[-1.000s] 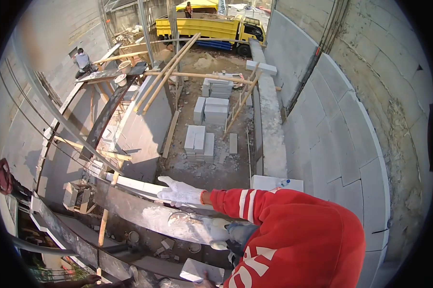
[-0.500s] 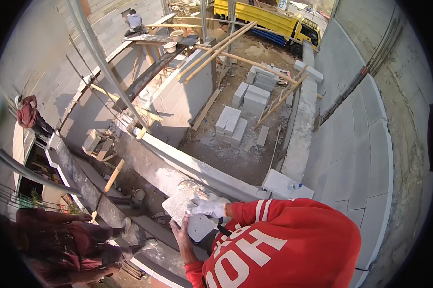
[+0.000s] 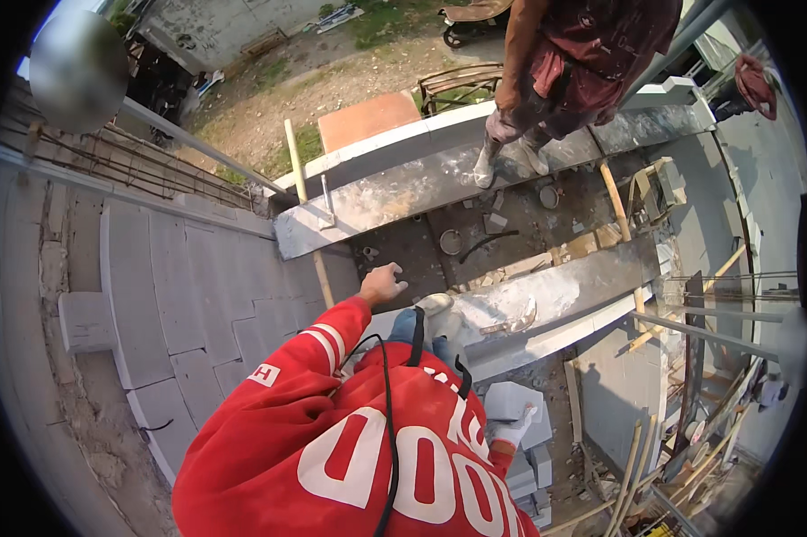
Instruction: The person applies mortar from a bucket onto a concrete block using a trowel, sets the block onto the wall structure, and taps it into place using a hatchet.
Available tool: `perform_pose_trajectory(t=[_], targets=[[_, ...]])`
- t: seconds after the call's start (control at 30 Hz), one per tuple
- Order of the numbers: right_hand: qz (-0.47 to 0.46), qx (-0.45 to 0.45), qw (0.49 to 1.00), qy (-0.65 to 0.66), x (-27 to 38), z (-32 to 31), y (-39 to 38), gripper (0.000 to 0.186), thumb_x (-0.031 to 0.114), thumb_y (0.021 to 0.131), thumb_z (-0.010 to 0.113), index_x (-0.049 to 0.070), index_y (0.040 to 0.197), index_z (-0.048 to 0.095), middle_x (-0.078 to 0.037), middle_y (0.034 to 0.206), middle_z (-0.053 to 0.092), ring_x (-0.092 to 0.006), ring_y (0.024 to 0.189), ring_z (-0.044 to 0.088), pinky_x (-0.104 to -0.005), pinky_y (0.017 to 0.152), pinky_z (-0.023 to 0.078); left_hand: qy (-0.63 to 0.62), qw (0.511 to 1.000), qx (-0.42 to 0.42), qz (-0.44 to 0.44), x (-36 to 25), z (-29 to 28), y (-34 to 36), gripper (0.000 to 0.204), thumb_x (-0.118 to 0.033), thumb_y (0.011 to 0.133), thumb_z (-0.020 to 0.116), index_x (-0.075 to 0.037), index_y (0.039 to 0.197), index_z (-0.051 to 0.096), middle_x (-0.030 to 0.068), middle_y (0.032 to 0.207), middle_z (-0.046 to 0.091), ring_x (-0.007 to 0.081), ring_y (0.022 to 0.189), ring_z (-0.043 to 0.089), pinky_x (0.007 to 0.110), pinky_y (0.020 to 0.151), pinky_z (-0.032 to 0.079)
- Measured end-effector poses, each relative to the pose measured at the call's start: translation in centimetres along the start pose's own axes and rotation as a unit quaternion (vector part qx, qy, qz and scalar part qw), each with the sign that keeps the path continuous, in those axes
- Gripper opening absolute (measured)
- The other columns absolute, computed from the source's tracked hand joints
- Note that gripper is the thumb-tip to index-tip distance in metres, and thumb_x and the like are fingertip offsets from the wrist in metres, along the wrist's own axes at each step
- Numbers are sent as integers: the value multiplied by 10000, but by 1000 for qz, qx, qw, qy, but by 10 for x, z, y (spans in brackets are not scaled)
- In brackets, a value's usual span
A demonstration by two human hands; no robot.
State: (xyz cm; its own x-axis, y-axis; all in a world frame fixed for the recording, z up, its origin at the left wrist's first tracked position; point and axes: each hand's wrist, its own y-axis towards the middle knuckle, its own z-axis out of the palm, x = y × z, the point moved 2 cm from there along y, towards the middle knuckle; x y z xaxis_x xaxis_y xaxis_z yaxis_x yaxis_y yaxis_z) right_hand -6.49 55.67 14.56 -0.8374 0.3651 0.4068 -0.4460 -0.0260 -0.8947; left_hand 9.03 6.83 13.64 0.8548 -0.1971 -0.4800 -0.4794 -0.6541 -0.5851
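My bare left hand (image 3: pixel 384 283) reaches forward past the red sleeve. Its fingers are partly bent and apart, with nothing in them, above the gap between two planks. My right hand (image 3: pixel 513 426), in a white glove, hangs low at my right side. Behind it show pale grey blocks (image 3: pixel 508 400); I cannot tell whether the hand touches one or only passes over them, and its fingers are not clear. A trowel-like tool (image 3: pixel 521 320) lies on the mortar-smeared near plank (image 3: pixel 591 277), to the right of my feet.
A co-worker in dark red clothes (image 3: pixel 591 54) stands on the far plank (image 3: pixel 394 192). A metal tool (image 3: pixel 328 208) rests on that plank's left part. Buckets (image 3: pixel 451 242) and rubble lie in the gap below. Grey block walls (image 3: pixel 170 277) rise at left; bamboo poles (image 3: pixel 634 470) cross at lower right.
I have turned far to the left, so the co-worker now stands ahead. My hands have moved apart; the pale slab they both held is no longer plainly in either.
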Motion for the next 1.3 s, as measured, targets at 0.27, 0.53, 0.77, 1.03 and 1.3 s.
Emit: perform_pose_trajectory(t=[0.27,0.53,0.77,1.03,1.3], targets=[[91,95,959,-252,49,-53,128,696,645,906,667,178,1408,553,-104,1349,617,-355,1227,574,-583,1059,437,-268,904,-197,-268,172,92,-152,415,-374,843,733,-43,1093,734,207,1097,745,373,1060,705,437,936,547],[-171,212,781,-562,24,235,67,751,183,753,882,-23,1373,512,-133,1157,674,-243,965,680,-419,836,581,-390,808,-244,-368,217,269,-305,450,-306,818,787,-41,1173,714,156,1058,766,308,875,760,421,862,578],[-118,511,521,-673,-109,406,-88,755,128,701,859,-13,1357,510,-126,1196,667,-223,1047,664,-376,865,567,-737,566,-281,-240,155,120,-290,687,-213,860,817,-113,1459,494,150,1259,678,233,1044,718,379,868,592],[-34,737,187,-648,-288,422,-249,1000,350,630,923,12,1462,484,-156,1304,632,-251,1231,597,-376,1076,452,-521,773,-359,43,151,-97,-303,1062,-178,638,974,-69,1530,408,134,1381,569,224,1246,592,362,980,538],[-225,656,187,-696,-385,442,-246,1109,495,721,893,80,1573,317,-282,1388,529,-378,1247,601,-443,993,531,-486,696,-522,-85,194,-153,-317,763,-97,603,973,-24,1222,531,78,1090,640,185,1026,646,348,895,536]])
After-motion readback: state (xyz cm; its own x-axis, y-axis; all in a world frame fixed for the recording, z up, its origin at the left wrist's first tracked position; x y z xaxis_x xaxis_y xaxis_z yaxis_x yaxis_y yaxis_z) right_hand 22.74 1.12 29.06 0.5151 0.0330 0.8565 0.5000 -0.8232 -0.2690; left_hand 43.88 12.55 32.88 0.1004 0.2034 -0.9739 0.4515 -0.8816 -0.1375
